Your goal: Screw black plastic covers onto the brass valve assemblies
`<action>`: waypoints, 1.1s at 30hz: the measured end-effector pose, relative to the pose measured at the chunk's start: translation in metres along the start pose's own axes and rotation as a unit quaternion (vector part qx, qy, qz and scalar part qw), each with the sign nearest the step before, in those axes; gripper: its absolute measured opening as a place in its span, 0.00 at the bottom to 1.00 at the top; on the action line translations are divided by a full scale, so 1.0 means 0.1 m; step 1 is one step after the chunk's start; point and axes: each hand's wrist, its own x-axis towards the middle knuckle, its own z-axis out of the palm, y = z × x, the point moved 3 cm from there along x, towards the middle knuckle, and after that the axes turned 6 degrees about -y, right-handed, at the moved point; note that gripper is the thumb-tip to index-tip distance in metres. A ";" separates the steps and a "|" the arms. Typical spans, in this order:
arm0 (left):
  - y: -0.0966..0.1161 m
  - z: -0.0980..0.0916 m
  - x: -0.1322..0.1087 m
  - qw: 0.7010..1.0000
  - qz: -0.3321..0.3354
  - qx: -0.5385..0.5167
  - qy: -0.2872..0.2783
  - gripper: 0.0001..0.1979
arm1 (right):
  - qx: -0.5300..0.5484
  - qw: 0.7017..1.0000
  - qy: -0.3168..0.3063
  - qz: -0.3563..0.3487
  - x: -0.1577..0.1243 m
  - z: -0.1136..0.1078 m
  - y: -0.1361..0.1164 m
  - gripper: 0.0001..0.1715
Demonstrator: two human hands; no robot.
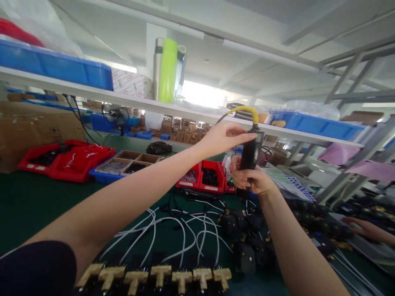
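A black handheld tool (pixel 249 154) stands upright at the right of centre, with a yellow cable (pixel 247 108) at its top. My right hand (pixel 251 176) is wrapped round its lower part. Fingers of my left hand (pixel 228 139) press against the tool's top end near the cable joint. Below, a row of brass fittings (pixel 160 273) on black parts lines the near edge, with white cables (pixel 185 230) running from them. Black units with brass ends (pixel 245 255) lie beneath my right forearm. The tool's lower tip is partly hidden.
Red bins (pixel 82 164), a divided blue tray (pixel 106 177) and more red bins (pixel 212 188) stand across the green table. Overhead, a shelf (pixel 197 110) carries bottles (pixel 168 70) and blue trays. Another person's hand (pixel 359 226) is at the far right.
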 end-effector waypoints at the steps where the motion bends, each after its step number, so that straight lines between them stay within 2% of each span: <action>1: 0.01 0.06 0.01 0.998 -0.012 -0.042 -0.045 0.11 | -0.004 1.000 -0.014 0.011 0.00 0.00 0.03 0.17; 3: 0.00 0.16 0.02 0.986 -0.045 -0.116 -0.114 0.11 | -0.019 0.999 -0.030 0.031 -0.02 -0.01 0.06 0.20; 5: -0.04 0.22 0.04 0.978 -0.072 -0.144 -0.136 0.11 | -0.042 0.999 -0.004 0.029 -0.06 -0.03 0.04 0.23; 6: -0.08 0.24 0.04 0.979 -0.082 -0.143 -0.120 0.10 | -0.056 0.998 0.027 0.019 -0.09 -0.05 0.02 0.24; 8: -0.15 0.26 0.06 0.986 -0.104 -0.121 -0.053 0.11 | -0.092 0.990 0.106 -0.012 -0.12 -0.06 -0.04 0.26; 9: -0.18 0.27 0.06 0.988 -0.117 -0.099 -0.015 0.12 | -0.110 0.983 0.144 -0.030 -0.12 -0.05 -0.06 0.30; 11: -0.20 0.28 0.07 0.988 -0.139 -0.045 0.055 0.14 | -0.168 0.957 0.229 -0.064 -0.12 0.00 -0.09 0.43; 13: -0.18 0.29 0.08 0.986 -0.144 -0.002 0.087 0.16 | -0.214 0.923 0.305 -0.096 -0.10 0.05 -0.11 0.52; 14: -0.15 0.30 0.09 0.988 -0.133 0.010 0.079 0.16 | -0.221 0.913 0.326 -0.109 -0.09 0.06 -0.11 0.50; 16: -0.09 0.30 0.12 0.996 -0.090 0.009 0.026 0.14 | -0.198 0.919 0.318 -0.122 -0.08 0.07 -0.13 0.37; 18: -0.04 0.29 0.13 0.998 -0.057 -0.011 -0.036 0.11 | -0.149 0.947 0.263 -0.112 -0.08 0.05 -0.15 0.28; 19: -0.03 0.28 0.13 0.996 -0.051 -0.026 -0.063 0.10 | -0.134 0.958 0.234 -0.098 -0.10 0.03 -0.16 0.28; 21: -0.03 0.27 0.10 0.989 -0.055 -0.064 -0.121 0.07 | -0.106 0.977 0.171 -0.069 -0.12 0.03 -0.17 0.34; 24: -0.02 0.29 0.02 0.974 -0.048 -0.104 -0.194 0.07 | -0.084 0.990 0.102 -0.038 -0.12 0.10 -0.15 0.43; 26: 0.00 0.29 0.01 0.980 -0.031 -0.094 -0.176 0.08 | -0.080 0.990 0.108 -0.039 -0.09 0.16 -0.14 0.41; 29: 0.05 0.29 0.04 0.997 -0.024 0.010 -0.068 0.11 | -0.103 0.974 0.193 -0.063 -0.04 0.23 -0.16 0.28; 31: 0.10 0.29 0.06 0.996 -0.037 0.080 -0.017 0.15 | -0.127 0.957 0.248 -0.078 -0.04 0.26 -0.19 0.23; 33: 0.17 0.28 0.06 0.994 -0.031 0.094 -0.034 0.14 | -0.135 0.954 0.255 -0.081 -0.05 0.28 -0.23 0.21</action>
